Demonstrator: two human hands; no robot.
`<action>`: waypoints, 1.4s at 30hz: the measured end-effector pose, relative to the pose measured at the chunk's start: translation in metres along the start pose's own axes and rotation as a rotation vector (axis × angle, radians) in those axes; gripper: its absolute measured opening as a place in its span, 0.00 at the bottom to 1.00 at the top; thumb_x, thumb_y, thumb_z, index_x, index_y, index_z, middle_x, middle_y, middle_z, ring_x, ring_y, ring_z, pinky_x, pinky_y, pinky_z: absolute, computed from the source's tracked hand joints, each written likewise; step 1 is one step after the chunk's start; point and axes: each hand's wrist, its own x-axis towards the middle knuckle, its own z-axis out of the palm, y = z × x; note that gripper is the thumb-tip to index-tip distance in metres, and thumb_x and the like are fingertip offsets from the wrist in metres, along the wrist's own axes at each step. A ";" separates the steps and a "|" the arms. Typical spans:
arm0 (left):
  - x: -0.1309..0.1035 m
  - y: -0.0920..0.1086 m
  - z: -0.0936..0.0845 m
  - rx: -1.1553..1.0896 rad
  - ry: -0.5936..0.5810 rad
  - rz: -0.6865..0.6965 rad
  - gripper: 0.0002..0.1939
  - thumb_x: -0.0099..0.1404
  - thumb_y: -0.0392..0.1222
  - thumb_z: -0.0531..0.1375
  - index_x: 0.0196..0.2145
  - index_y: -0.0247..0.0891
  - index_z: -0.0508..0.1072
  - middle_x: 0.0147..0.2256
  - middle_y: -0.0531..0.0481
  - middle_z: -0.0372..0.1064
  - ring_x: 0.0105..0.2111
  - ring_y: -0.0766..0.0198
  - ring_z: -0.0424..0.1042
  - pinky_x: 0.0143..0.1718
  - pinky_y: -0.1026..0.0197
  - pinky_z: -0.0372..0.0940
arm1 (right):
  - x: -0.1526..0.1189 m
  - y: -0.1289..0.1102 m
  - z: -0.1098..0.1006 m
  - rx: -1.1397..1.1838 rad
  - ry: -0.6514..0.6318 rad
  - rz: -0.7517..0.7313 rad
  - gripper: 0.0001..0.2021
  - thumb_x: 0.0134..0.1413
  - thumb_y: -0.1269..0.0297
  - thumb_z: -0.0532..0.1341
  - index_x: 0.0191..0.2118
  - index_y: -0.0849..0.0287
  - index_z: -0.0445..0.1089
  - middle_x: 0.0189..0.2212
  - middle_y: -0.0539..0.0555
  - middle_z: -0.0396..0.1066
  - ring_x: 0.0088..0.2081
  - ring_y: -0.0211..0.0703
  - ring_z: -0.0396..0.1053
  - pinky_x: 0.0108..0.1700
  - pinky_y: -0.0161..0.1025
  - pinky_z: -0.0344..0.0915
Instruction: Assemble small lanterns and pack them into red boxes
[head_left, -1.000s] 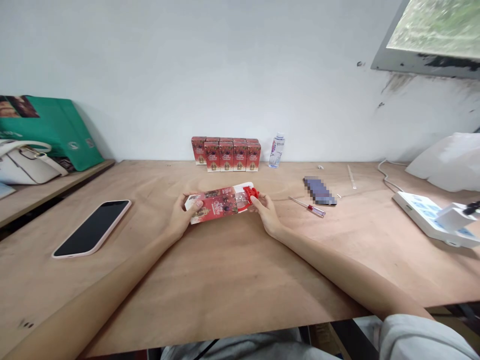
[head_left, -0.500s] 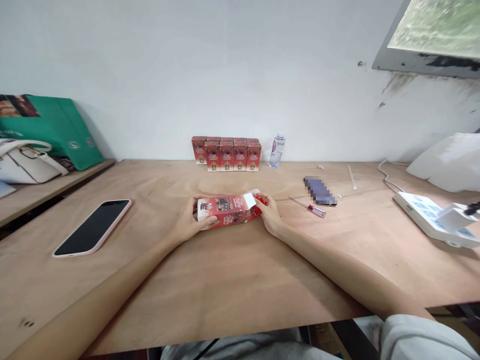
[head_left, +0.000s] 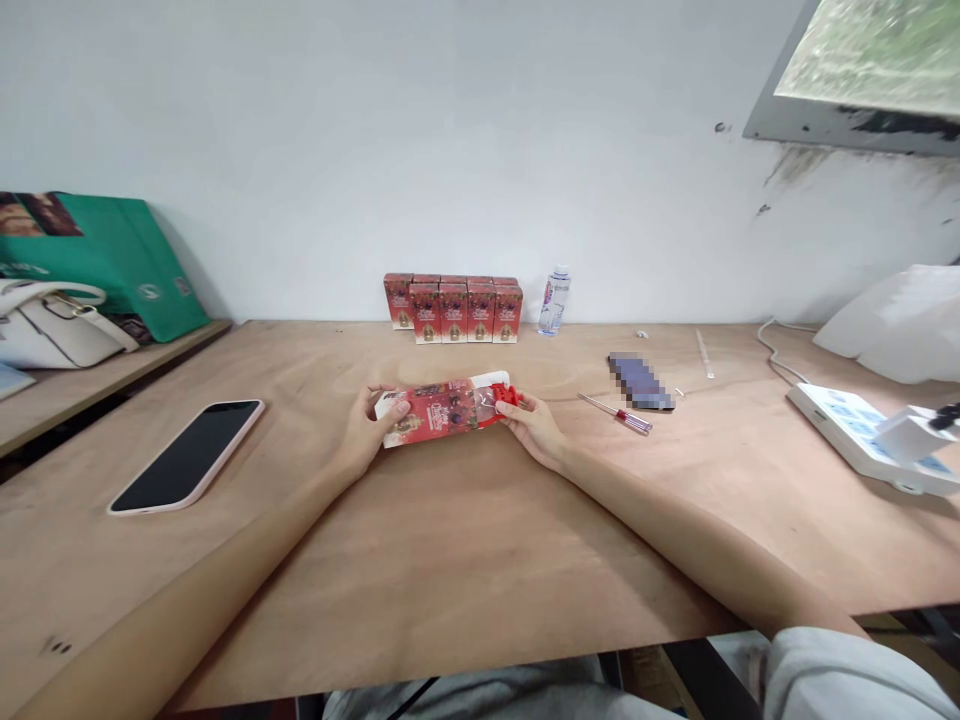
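A red printed box (head_left: 442,410) lies on its side, slightly tilted, above the middle of the wooden table. My left hand (head_left: 373,422) grips its left end, thumb on the printed face. At the right end the box is open, with a white flap at its upper edge. A red item with clear plastic (head_left: 505,397) sticks out of that opening. My right hand (head_left: 534,428) pinches this red item between thumb and fingers. How far it reaches inside the box is hidden. Behind, several similar red boxes (head_left: 454,312) stand upright in rows by the wall.
A clear bottle (head_left: 554,302) stands right of the boxes. Further right lie a screwdriver (head_left: 626,417), a dark pixelated phone (head_left: 640,381) and a power strip (head_left: 847,428). At left are a pink-edged phone (head_left: 187,457), a white handbag (head_left: 56,330) and a green bag (head_left: 127,260).
The box has turned, its printed face showing differently and its right end raised. More of the red item and clear plastic shows at the opening. My left hand has shifted slightly left and up.
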 end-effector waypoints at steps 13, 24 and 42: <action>0.018 -0.013 -0.007 -0.280 0.268 -0.032 0.25 0.42 0.52 0.67 0.33 0.36 0.64 0.26 0.57 0.67 0.24 0.70 0.68 0.27 0.67 0.62 | 0.014 0.005 -0.016 0.157 0.432 -0.164 0.16 0.37 0.60 0.64 0.35 0.52 0.61 0.41 0.49 0.71 0.44 0.41 0.70 0.44 0.42 0.68; 0.022 -0.013 -0.009 -0.414 0.259 -0.028 0.20 0.45 0.52 0.66 0.31 0.38 0.67 0.26 0.57 0.69 0.24 0.69 0.67 0.28 0.67 0.63 | -0.005 -0.001 -0.001 -0.254 0.303 -0.504 0.26 0.45 0.59 0.63 0.52 0.51 0.57 0.51 0.54 0.64 0.52 0.41 0.64 0.55 0.43 0.60; 0.020 -0.012 -0.007 -0.361 0.232 -0.017 0.19 0.47 0.53 0.64 0.31 0.37 0.68 0.26 0.55 0.71 0.25 0.66 0.70 0.28 0.65 0.64 | -0.007 -0.003 -0.002 -0.584 0.123 -0.402 0.22 0.46 0.59 0.63 0.48 0.56 0.63 0.46 0.54 0.69 0.47 0.44 0.66 0.53 0.45 0.60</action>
